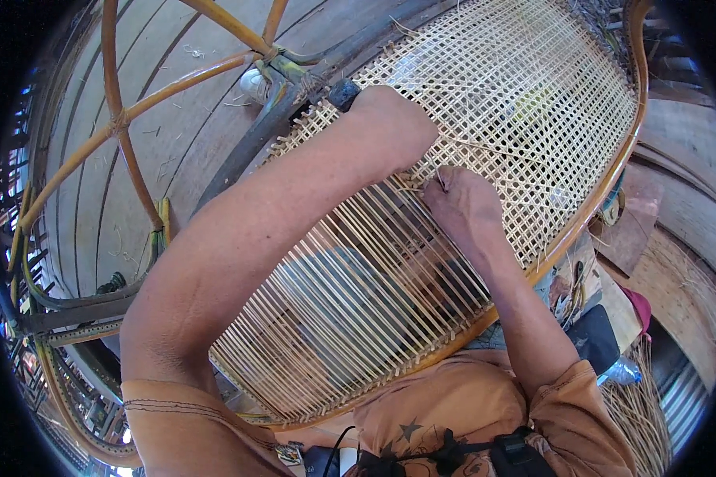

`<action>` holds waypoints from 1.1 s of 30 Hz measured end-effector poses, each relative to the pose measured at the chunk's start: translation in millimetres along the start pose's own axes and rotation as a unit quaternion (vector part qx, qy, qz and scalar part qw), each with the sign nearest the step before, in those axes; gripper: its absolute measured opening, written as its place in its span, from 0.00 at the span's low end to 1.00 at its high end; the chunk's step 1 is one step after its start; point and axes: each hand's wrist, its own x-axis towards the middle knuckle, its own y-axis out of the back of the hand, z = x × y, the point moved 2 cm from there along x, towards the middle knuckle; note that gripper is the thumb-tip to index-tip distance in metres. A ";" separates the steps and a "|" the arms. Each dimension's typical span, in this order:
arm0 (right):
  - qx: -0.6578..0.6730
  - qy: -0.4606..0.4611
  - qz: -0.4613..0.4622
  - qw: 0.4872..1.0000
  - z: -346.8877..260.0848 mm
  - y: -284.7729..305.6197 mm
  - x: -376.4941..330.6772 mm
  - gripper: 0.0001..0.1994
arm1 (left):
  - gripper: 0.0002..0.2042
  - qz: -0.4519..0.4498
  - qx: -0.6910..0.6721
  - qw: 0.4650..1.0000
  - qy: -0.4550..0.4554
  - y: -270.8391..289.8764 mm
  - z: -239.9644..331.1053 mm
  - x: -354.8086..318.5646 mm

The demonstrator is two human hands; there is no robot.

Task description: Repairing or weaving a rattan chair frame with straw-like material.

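Plank floor spreads across the upper left. On the right hand, the fingers are bent, their tips close together at the edge of the weave; whether they pinch a strand, I cannot tell. Beside it, the left hand lies curled over the weave, its fingers hidden, so I cannot tell how far open they are or what they hold. Beyond the hands, the weave is an open lattice of pale cane; nearer the body, only parallel strands run. A curved wooden frame borders it, close to the shirt. Near the left hand sits a dark block. Farther left are joined poles; lower right, a clear bottle and loose canes.
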 end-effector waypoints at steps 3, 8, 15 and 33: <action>0.006 0.005 0.009 1.000 3.7 0.9 -0.7 0.12 | 0.08 0.017 -0.014 1.000 -0.007 -2.9 -0.9 1.2; -0.018 -0.001 -0.035 0.999 -1.3 4.0 1.4 0.13 | 0.07 0.019 -0.013 1.000 -0.011 -5.3 -5.4 2.3; -0.006 0.001 -0.013 1.000 2.0 2.1 1.4 0.12 | 0.07 0.069 0.026 0.996 -0.046 -4.2 8.7 -3.3; -0.022 -0.004 -0.009 1.000 -0.7 -1.5 2.4 0.13 | 0.08 0.027 0.004 1.000 0.005 -12.8 0.2 -3.4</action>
